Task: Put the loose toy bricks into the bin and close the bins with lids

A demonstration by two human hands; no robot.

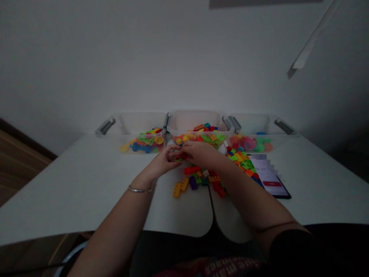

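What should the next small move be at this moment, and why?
Probably firm up the grip on the small red brick before moving it: the left hand and right hand meet around it, above the loose plastic bricks, so a slip would likely drop it among them.

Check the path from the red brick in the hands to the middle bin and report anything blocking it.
Nothing separate blocks it. The red brick is held between the left hand and right hand, just in front of the clear middle bin. Only the bin's own front wall lies between them.
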